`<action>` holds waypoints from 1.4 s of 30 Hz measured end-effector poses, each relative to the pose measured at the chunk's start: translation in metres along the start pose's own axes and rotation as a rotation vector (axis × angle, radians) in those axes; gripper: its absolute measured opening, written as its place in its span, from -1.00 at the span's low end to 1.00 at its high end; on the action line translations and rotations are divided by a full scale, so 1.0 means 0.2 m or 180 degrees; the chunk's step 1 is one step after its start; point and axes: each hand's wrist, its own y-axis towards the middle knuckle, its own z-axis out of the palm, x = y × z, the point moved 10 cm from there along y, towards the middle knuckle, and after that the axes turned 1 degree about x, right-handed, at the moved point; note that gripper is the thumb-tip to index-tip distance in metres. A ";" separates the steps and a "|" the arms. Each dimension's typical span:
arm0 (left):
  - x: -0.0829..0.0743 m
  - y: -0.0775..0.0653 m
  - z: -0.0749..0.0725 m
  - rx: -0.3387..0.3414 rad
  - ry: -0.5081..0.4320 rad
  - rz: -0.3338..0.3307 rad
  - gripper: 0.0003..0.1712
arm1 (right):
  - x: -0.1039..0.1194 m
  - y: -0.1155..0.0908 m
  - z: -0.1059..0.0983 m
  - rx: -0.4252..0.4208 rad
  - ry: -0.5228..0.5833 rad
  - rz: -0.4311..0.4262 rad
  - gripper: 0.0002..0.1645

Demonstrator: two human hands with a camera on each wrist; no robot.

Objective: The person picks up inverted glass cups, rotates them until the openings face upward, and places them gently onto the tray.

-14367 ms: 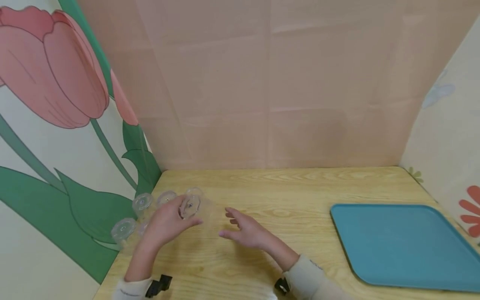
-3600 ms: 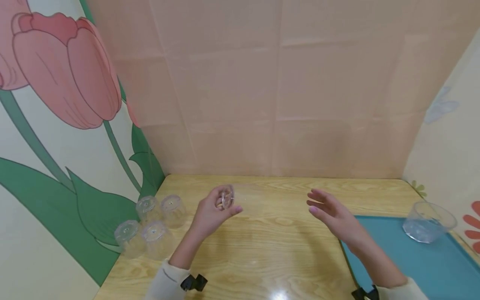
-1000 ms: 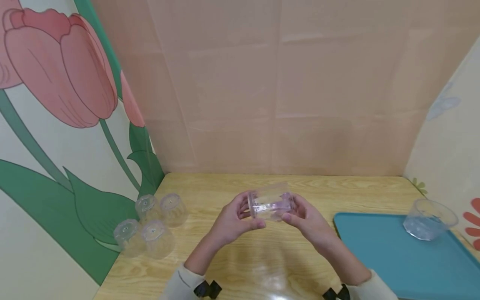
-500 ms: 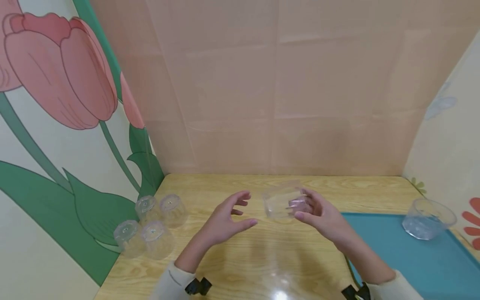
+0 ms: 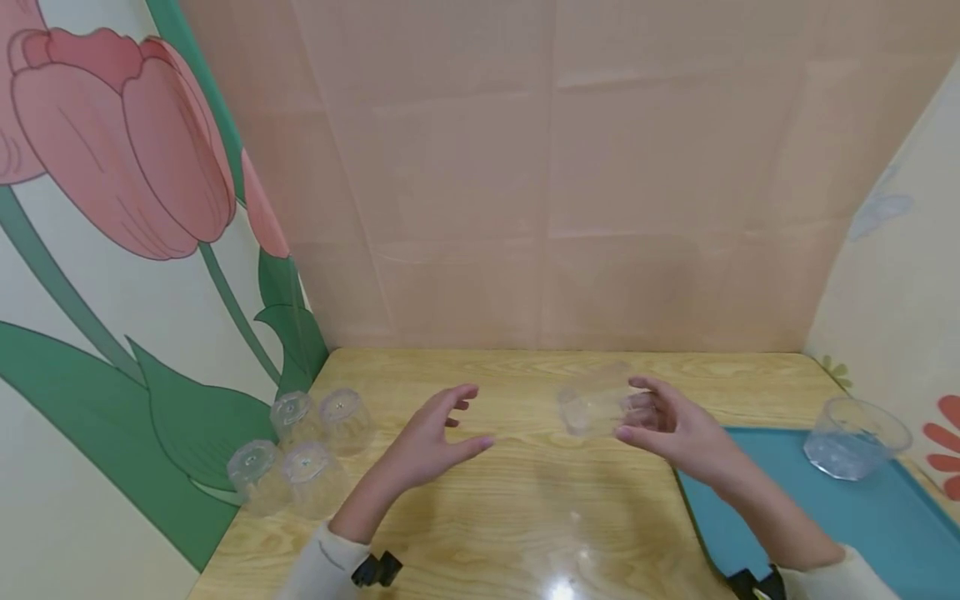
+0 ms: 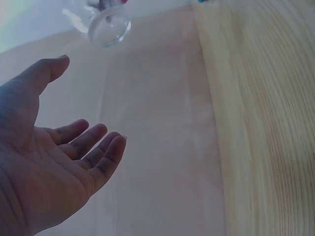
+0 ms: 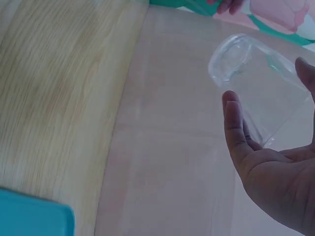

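A clear plastic cup (image 5: 588,406) lies sideways in the air, its base pointing left. My right hand (image 5: 678,429) grips it near the rim, fingers behind and thumb in front. The right wrist view shows the same clear cup (image 7: 266,83) between thumb and fingers. Left of it, my left hand (image 5: 423,442) is raised over the table with thumb and fingers apart, holding nothing. In the left wrist view that left hand (image 6: 54,162) has its palm bare. Several clear cups (image 5: 311,467) stand upside down at the table's left end.
A blue tray (image 5: 795,517) lies at the right of the wooden table (image 5: 517,517). One clear cup (image 5: 851,450) stands upright at the tray's back right. A pink cloth (image 5: 540,167) hangs behind the table, with painted walls on both sides.
Both hands held the cup one second ago; the left hand has let go and drawn back left. My right hand has carried the cup rightward. Earlier, one cup came to be on the tray.
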 end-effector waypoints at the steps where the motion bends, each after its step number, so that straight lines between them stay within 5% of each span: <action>1: 0.01 -0.01 -0.01 0.0000 0.0025 -0.0029 -0.14 | -0.01 0.00 -0.01 0.0004 -0.0053 0.0000 -0.04; 15: 0.10 -0.04 -0.14 -0.0184 0.0486 -0.0249 -0.13 | -0.16 -0.06 -0.16 0.0022 -0.0890 0.0266 0.11; 24: 0.18 -0.06 -0.24 -0.0213 0.0483 -0.0444 -0.13 | -0.34 -0.07 -0.33 0.0070 -0.1352 0.0672 0.31; 42: 0.33 -0.08 -0.37 -0.0170 0.1029 -0.0685 -0.06 | -0.64 -0.13 -0.63 0.0139 -0.1891 0.1180 0.39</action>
